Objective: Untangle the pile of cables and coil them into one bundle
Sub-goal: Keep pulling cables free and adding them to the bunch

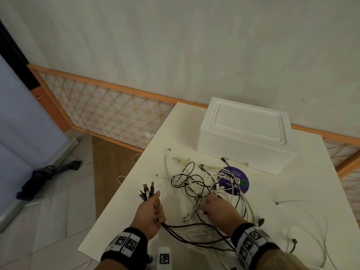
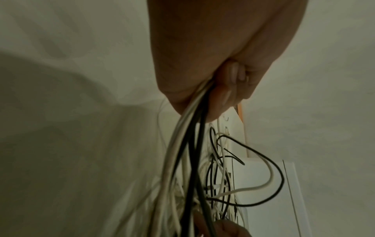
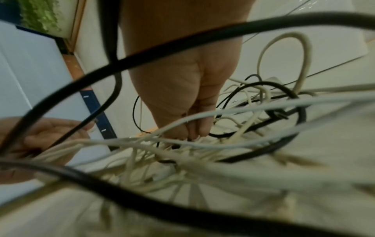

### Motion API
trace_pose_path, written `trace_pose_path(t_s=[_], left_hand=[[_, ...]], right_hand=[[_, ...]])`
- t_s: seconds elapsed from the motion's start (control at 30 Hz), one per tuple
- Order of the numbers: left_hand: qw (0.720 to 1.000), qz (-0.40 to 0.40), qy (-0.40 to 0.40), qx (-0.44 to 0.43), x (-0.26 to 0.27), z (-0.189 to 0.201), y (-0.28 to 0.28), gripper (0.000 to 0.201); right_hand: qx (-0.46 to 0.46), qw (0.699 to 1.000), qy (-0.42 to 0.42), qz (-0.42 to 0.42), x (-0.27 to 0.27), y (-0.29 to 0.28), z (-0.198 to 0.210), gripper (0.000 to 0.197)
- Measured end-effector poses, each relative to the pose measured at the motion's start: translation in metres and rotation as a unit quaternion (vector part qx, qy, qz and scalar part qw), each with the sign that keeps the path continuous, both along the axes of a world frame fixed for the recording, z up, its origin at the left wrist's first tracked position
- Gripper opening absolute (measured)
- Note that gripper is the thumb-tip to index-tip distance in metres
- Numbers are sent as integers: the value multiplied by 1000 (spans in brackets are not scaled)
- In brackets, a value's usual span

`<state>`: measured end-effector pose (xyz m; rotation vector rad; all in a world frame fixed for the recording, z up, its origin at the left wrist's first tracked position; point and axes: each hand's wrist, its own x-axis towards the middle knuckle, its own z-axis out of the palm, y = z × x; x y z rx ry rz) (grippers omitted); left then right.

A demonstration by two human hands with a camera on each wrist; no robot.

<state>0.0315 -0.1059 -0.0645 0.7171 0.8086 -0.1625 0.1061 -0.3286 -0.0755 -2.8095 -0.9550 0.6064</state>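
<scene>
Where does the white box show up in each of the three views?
Head: the white box sits at the table's far side, upper right of centre, beyond the cable tangle.
Left wrist: lower right, behind looping cables.
Right wrist: cannot tell; nothing there reads clearly as the box.
Shared landmark: the cable tangle, seen in all three.
</scene>
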Motion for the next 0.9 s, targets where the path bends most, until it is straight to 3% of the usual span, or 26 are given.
trace_pose_path(t_s=[0.03,0.13,0.2,0.37,0.7,0.9], left_hand=[[1000,-3,1,1,1,0,-1,48],[1000,-17,0,8,4,2,-7,46],[1000,-24,-4,12,8,5,-10,46],[998,-50,-14,22,15,10,-21,46],[995,-84,-16,44,28,15,-30,47],[993,-100,-18,60,29,14,-33,46]], right_hand=[[-13,999,33,7,-1,1,3,20],[-26,998,14,54,7,0,-1,13],[-55,995,-28,82,13,-6,-1,24],[-100,994,-15,28,32,-12,1,29],[-81,995,-12,64,51,-17,5,27],[-129,980,-86,122,56,-13,15,23]])
